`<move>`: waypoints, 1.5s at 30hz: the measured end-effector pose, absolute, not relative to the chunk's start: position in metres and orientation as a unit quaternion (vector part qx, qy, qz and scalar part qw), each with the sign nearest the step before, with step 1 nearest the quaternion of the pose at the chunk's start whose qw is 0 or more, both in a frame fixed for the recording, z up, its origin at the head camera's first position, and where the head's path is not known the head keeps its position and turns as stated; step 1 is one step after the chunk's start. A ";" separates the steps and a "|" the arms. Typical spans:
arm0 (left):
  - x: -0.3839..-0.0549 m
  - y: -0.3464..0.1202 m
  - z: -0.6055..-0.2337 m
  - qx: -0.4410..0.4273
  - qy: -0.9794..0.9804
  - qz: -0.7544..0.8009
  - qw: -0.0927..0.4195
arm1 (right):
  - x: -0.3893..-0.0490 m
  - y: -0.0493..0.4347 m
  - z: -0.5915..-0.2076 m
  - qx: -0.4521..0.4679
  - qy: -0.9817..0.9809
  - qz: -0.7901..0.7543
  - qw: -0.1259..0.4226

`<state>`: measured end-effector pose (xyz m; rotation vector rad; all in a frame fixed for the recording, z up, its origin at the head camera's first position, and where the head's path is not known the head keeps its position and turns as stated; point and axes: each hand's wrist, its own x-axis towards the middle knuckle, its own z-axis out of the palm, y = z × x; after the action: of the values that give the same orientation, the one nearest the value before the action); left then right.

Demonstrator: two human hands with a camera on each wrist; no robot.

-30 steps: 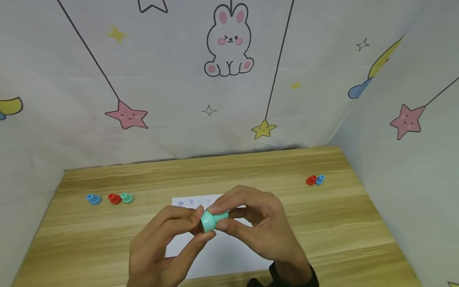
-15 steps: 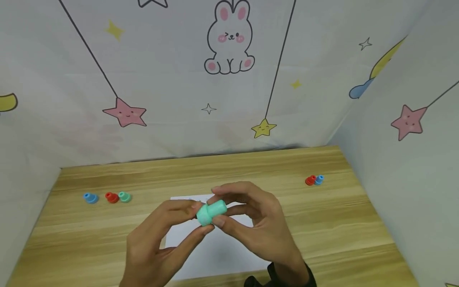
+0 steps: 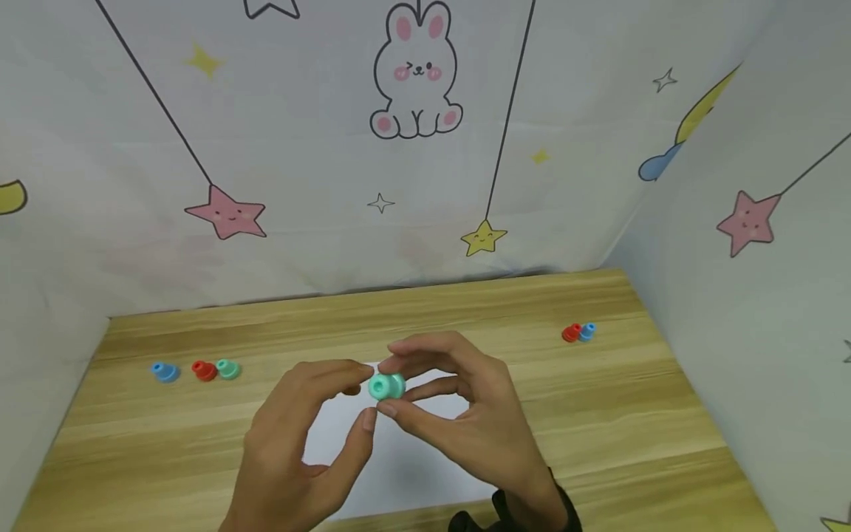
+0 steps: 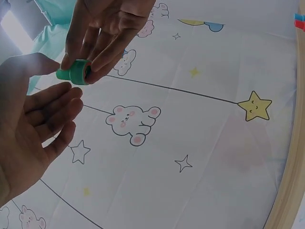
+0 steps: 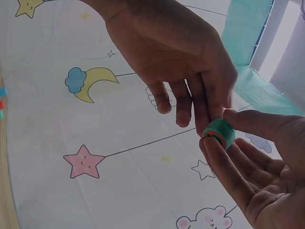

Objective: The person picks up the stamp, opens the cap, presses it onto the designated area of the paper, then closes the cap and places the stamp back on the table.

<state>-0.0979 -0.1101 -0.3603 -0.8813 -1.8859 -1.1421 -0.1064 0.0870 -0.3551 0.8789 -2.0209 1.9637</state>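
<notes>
A mint-green toy stamp (image 3: 388, 386) is held up over a white paper sheet (image 3: 412, 465). My right hand (image 3: 472, 421) pinches its wide end between thumb and fingers. The narrow handle end points toward my left hand (image 3: 292, 436), whose thumb and index finger stand apart on either side of it. In the left wrist view, the green stamp (image 4: 76, 72) shows its reddish-rimmed face turned away from the left palm. Right-hand fingers partly cover the stamp (image 5: 221, 131) in the right wrist view.
On the wooden table (image 3: 133, 443), a blue stamp (image 3: 165, 372), a red stamp (image 3: 204, 370) and a green stamp (image 3: 229, 369) stand at the left. Another red stamp (image 3: 572, 332) and blue stamp (image 3: 587, 332) sit at the back right. A printed curtain (image 3: 299, 148) hangs behind.
The stamp has turned round, its handle swinging from the right to face left and toward the camera. My left fingers have let go, and my right hand has shifted onto the wide end.
</notes>
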 end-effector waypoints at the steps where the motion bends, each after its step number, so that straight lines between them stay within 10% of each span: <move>1: -0.098 -0.110 -0.360 -0.342 -0.733 -0.450 0.379 | -0.106 0.087 -0.355 0.296 -0.685 0.660 0.088; 20: -0.097 -0.117 -0.369 -0.260 -0.754 -0.429 0.425 | -0.104 0.082 -0.355 0.268 -0.713 0.642 0.080; 36: -0.084 -0.261 -0.436 0.023 -0.894 -0.319 0.315 | -0.108 0.090 -0.353 0.241 -0.728 0.628 0.130; 45: -0.098 -0.341 -0.461 0.194 -0.936 -0.249 0.159 | -0.109 0.093 -0.354 0.234 -0.733 0.623 0.141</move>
<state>-0.0985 -0.3410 -0.4608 0.5533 -2.6753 -0.7120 -0.1087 0.0933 -0.3539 0.6764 -2.1173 1.7990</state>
